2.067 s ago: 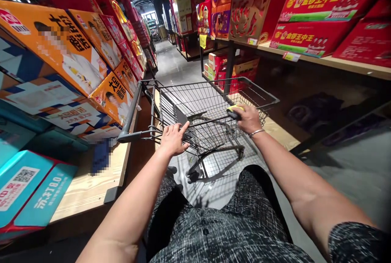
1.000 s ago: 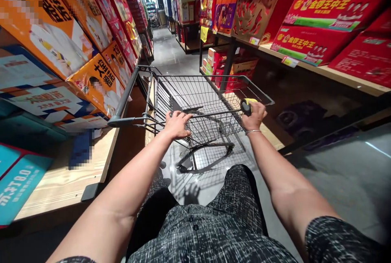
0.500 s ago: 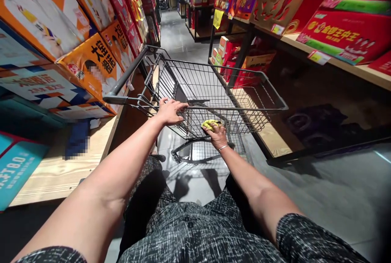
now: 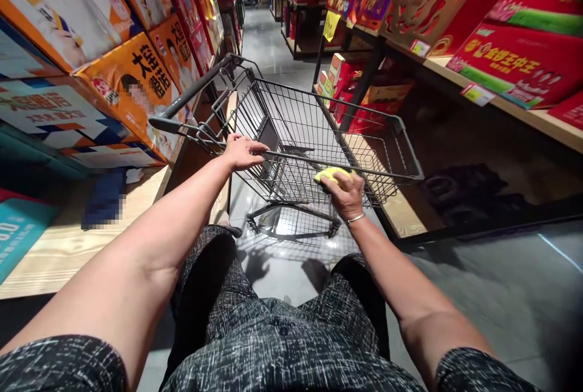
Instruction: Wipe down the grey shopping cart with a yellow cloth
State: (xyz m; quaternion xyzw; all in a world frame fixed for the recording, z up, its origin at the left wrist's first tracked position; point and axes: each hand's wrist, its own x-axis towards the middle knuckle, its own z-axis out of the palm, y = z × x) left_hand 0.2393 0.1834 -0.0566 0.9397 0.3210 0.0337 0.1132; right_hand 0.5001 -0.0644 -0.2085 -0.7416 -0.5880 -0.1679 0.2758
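Observation:
A dark metal shopping cart (image 4: 314,160) stands sideways in front of me, its handle toward the left. At the near top rail, on the handle side, my left hand (image 4: 243,152) holds on with its fingers over the bar. My right hand (image 4: 348,193) is closed around a yellow cloth (image 4: 334,173) with a dark edge. The cloth is bunched up at the near top rail, further right. Part of it is hidden by my fingers. A bracelet sits on my right wrist. The basket's wire mesh shows through to the floor.
Orange boxes (image 4: 130,85) are stacked on a wooden shelf (image 4: 141,210) at left. Red gift boxes (image 4: 514,64) stand on the right-hand shelf, above a wooden lower ledge (image 4: 405,213). A grey-floored aisle (image 4: 262,37) runs ahead between shelves.
My right hand has moved the yellow cloth up and to the right, from the side mesh to the top rail. My left hand stays on the rail; the cart has turned slightly.

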